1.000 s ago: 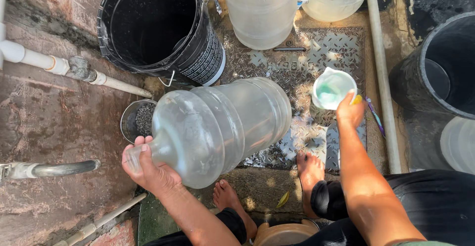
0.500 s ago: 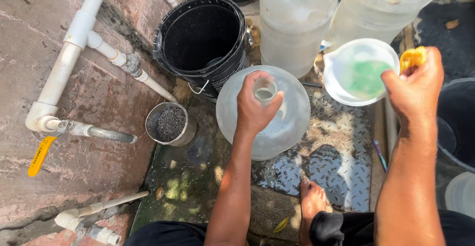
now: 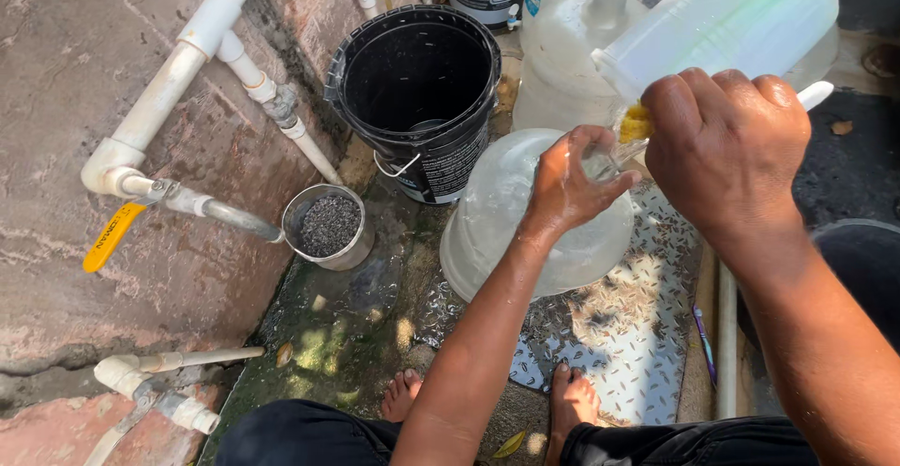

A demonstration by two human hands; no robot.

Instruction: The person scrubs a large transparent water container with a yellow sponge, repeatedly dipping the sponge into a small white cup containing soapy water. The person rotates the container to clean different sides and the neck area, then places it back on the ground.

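The left hand [image 3: 567, 185] grips the upright jar's [image 3: 525, 222] neck while the right hand [image 3: 727, 147], closed on a tilted mug [image 3: 722, 21], pours in, needing a steady aim.

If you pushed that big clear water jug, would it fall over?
Probably not easily: the jug stands upright on the metal plate, and the left hand grips its neck. It looks nearly empty, so likely light. On its side, it would roll.

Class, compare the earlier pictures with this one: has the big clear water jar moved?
Yes. The clear water jar went from lying on its side to standing upright, neck up, beside the black bucket, with the left hand gripping its neck.
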